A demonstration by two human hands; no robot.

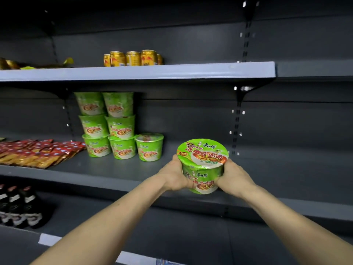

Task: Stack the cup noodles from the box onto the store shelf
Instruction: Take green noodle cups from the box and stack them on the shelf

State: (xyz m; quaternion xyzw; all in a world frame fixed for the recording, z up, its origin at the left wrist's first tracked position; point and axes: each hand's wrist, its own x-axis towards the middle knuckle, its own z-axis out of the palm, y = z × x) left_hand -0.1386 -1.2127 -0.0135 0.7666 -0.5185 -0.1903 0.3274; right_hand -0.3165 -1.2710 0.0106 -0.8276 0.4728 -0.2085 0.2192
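I hold a green cup noodle (202, 161) between both hands, upright, above the front edge of the middle shelf (107, 169). My left hand (174, 175) grips its left side and my right hand (232, 177) grips its right side. To the left on that shelf stand two stacks of green cups (107, 124), each three high. A single cup (150, 146) sits beside them on the right, roughly a cup's width left of the held one. The box is out of sight.
Gold cans (132, 58) stand on the upper shelf. Red snack packets (36, 153) lie at the left of the middle shelf. Dark bottles (19, 205) fill the lower left. A black shelf bracket (241, 96) hangs at the right.
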